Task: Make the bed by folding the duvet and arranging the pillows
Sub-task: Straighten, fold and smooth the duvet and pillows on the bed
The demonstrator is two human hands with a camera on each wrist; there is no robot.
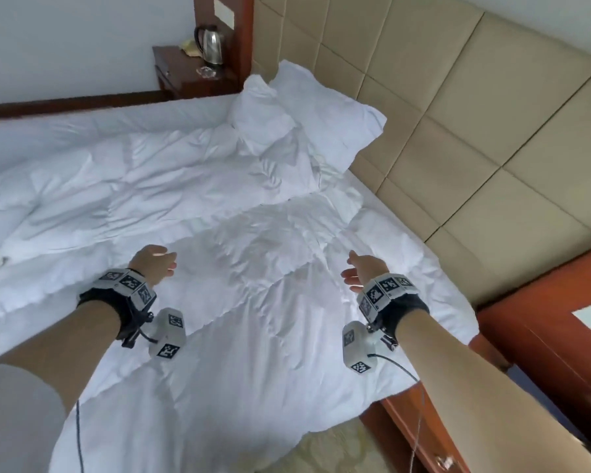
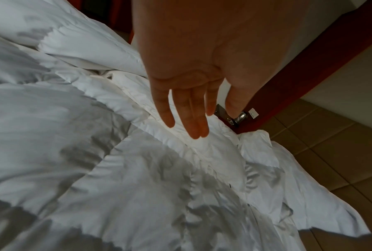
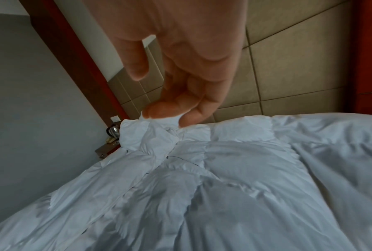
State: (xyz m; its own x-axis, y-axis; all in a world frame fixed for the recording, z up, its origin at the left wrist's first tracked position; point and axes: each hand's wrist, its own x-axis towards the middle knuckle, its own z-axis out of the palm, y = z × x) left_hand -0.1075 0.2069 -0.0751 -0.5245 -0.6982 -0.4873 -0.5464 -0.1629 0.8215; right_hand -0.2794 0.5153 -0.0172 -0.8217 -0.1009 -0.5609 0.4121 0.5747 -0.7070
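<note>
A rumpled white duvet [image 1: 253, 213] [image 2: 90, 152] [image 3: 245, 169] covers the bed, its near edge hanging off the side in front of me. Two white pillows lie at the far end against the headboard, one [image 1: 325, 110] partly under the other [image 1: 261, 114]; the right wrist view shows them as a white heap [image 3: 135, 135]. My left hand [image 1: 159, 262] [image 2: 187, 105] hovers over the duvet with straight fingers, holding nothing. My right hand [image 1: 357, 273] [image 3: 180, 95] hovers nearer the headboard, fingers loosely curled and empty.
A beige padded headboard [image 1: 458, 114] runs along the right. A dark wooden nightstand [image 1: 181, 76] with a steel kettle [image 1: 212, 46] stands at the far corner. Red-brown wooden furniture [image 1: 543, 336] stands at the near right, and patterned carpet [image 1: 331, 448] lies below the duvet's edge.
</note>
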